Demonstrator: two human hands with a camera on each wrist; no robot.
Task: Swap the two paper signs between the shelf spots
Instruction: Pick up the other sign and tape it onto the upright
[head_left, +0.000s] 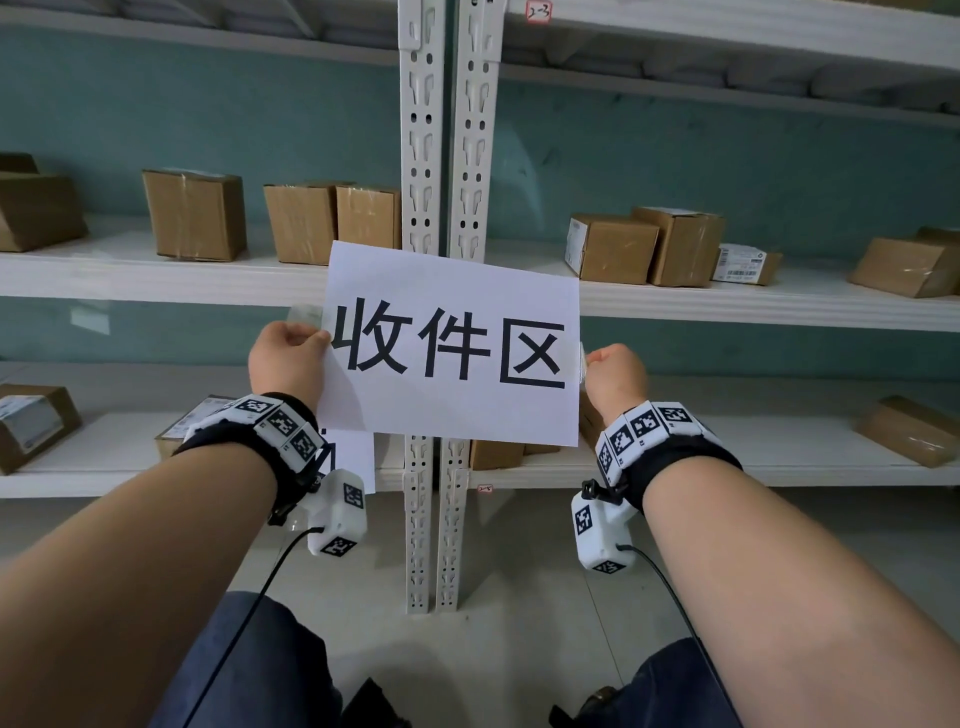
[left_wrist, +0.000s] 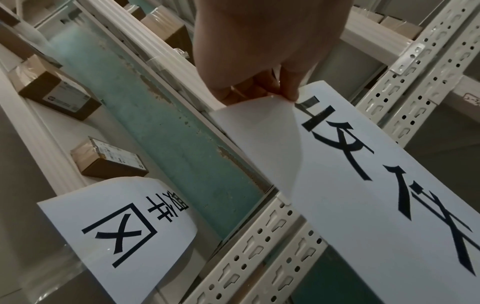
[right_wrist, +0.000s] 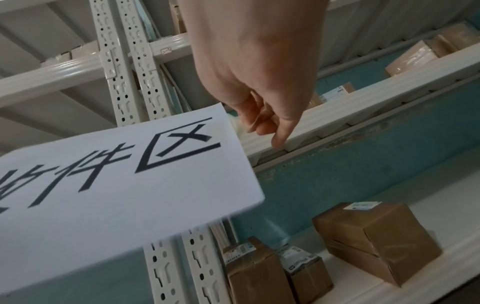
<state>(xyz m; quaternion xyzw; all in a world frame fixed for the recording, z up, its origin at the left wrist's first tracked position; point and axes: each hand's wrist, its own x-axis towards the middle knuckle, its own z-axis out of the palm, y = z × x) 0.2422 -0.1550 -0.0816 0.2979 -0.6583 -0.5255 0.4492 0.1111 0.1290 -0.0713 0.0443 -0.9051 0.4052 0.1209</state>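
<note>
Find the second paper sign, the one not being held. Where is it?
The second sign hangs on the lower shelf's front edge, left of the upright posts, below the left hand.

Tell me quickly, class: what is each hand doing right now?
Left hand: pinches the left edge of the held paper sign.
Right hand: fingers curled at the sign's right edge; whether it grips cannot be told.

You are holding a white paper sign (head_left: 452, 348) bearing black characters; a second white sign (left_wrist: 124, 232) is showing black print too. Brown cardboard boxes (head_left: 195, 214) are sitting on cream shelving (head_left: 156, 273) against a teal wall (head_left: 208, 119).
</note>
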